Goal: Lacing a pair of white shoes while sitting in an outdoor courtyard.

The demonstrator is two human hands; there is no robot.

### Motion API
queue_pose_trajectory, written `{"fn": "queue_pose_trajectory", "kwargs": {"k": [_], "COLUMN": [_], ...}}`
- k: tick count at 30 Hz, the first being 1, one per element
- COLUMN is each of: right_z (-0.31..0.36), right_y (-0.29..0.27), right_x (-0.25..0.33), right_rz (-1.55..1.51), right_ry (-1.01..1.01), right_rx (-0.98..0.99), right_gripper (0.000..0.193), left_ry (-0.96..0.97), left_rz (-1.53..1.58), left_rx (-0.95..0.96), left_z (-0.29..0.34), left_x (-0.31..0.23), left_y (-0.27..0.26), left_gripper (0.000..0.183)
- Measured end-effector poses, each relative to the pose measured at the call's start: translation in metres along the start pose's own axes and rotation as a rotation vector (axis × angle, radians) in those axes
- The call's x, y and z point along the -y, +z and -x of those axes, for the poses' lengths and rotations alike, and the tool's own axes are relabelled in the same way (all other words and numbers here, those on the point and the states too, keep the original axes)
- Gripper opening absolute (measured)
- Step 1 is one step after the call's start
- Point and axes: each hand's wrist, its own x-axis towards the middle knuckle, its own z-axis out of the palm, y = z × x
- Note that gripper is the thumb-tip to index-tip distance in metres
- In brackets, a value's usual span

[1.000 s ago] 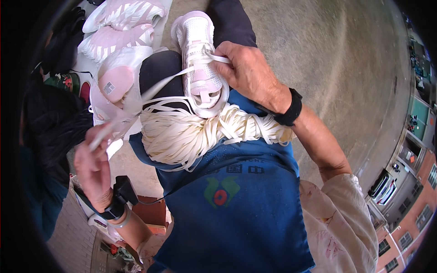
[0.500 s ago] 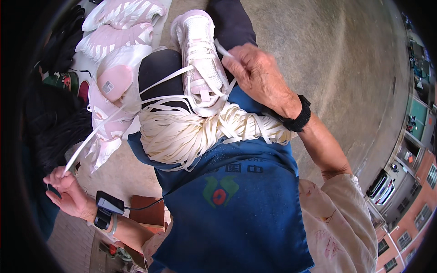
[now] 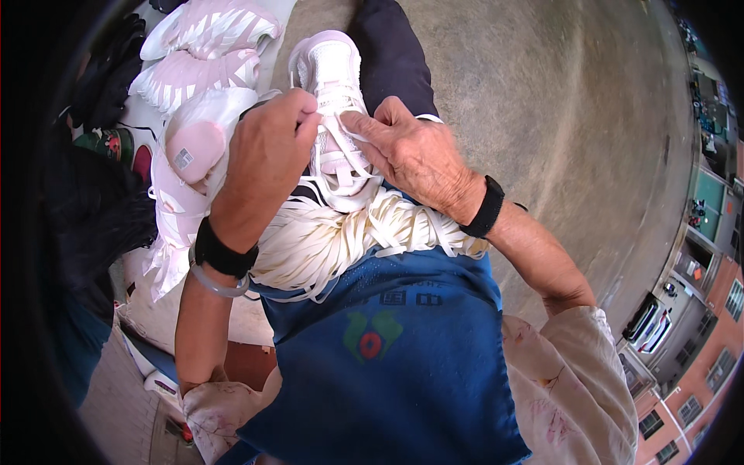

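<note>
A white and pale pink sneaker (image 3: 328, 68) lies between my thighs, its toe pointing away and its tongue nearest me. White shoelace (image 3: 350, 152) runs through its eyelets, with loose strands across the tongue. My left hand (image 3: 271, 143) is at the shoe's left side, fingers pinched on the lace; its fingertips are partly hidden. From the right, my right hand (image 3: 415, 155) reaches over the shoe, its thumb and fingers closed on the lace near the eyelets. A thick bundle of cream laces (image 3: 341, 248) rests across my lap, just below the shoe.
Several more pink and white shoes (image 3: 201, 81) are stacked on the left, on white wrapping. Dark cloth (image 3: 93, 209) lies at the far left. A blue apron (image 3: 387, 364) covers my front. Concrete floor (image 3: 542, 101) stretches to the right.
My left hand has come from the far lower left, where it held a stretched lace, up to the shoe. My right hand has moved left and slightly down onto the lacing.
</note>
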Motion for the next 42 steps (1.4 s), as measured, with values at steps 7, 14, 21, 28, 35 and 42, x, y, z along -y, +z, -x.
{"fn": "queue_pose_trajectory", "kwargs": {"k": [7, 14, 21, 28, 35, 42], "right_z": [0.001, 0.002, 0.001, 0.004, 0.001, 0.001], "right_y": [0.001, 0.005, 0.008, 0.006, 0.010, 0.011], "right_x": [-0.004, -0.008, -0.003, -0.004, -0.006, -0.010], "right_rz": [-0.058, -0.050, -0.050, -0.023, -0.060, -0.088], "right_ry": [0.018, 0.013, 0.010, 0.034, 0.023, 0.023], "right_rx": [0.006, 0.021, 0.066, 0.071, 0.058, 0.053], "right_gripper": [0.037, 0.041, 0.044, 0.046, 0.046, 0.047], "left_ry": [0.032, 0.083, 0.082, -0.617, -0.677, -0.679], "left_rz": [-0.205, -0.282, 0.057, 0.413, 0.433, 0.432], "left_rx": [0.105, 0.086, 0.102, 0.413, 0.410, 0.318], "left_z": [-0.009, -0.008, -0.008, -0.019, -0.020, -0.014], "left_x": [-0.006, -0.005, 0.021, -0.001, 0.007, 0.005], "left_y": [0.009, 0.013, 0.008, -0.009, -0.006, -0.002], "left_gripper": [0.011, 0.010, 0.012, 0.023, 0.025, 0.029]}}
